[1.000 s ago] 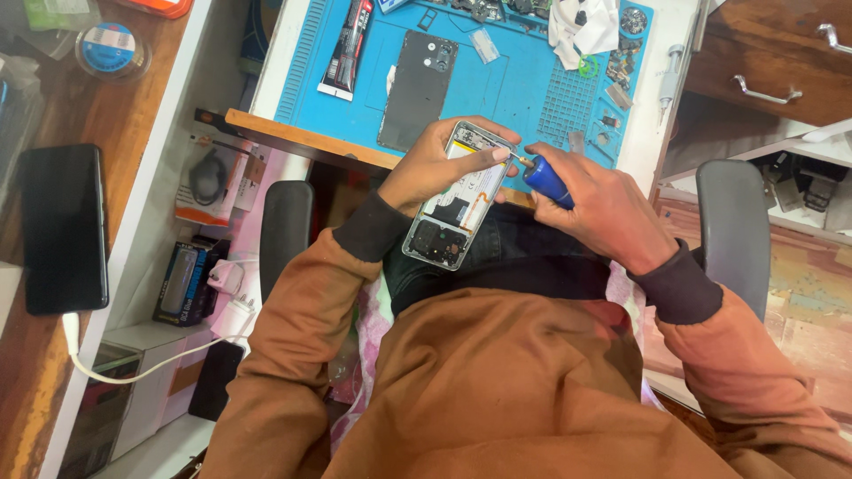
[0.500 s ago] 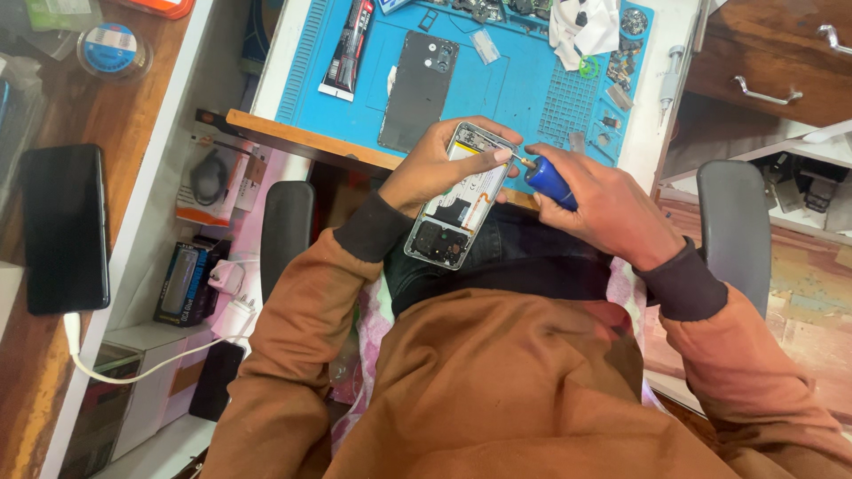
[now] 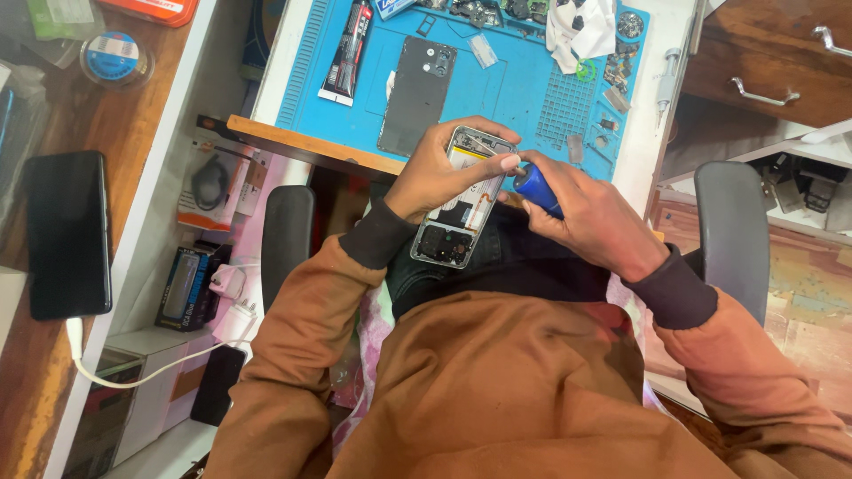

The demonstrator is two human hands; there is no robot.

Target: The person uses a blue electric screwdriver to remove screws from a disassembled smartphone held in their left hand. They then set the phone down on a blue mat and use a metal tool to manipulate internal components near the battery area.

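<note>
Left hand point(image 3: 435, 173) around opened phone point(image 3: 461, 200) — gripped

The person wears a rust-brown sweatshirt point(image 3: 497, 390) of soft, slightly creased cloth that fills the lower part of the view. Both long sleeves end in wide ribbed cuffs of a darker brown-grey: the left cuff point(image 3: 377, 233) and the right cuff point(image 3: 670, 288) each sit snug at the wrist. A broad dark ribbed hem band point(image 3: 532, 284) runs across the front of the garment. Below it show dark trousers point(image 3: 524, 244). Both hands are bare, without rings or a watch.
</note>
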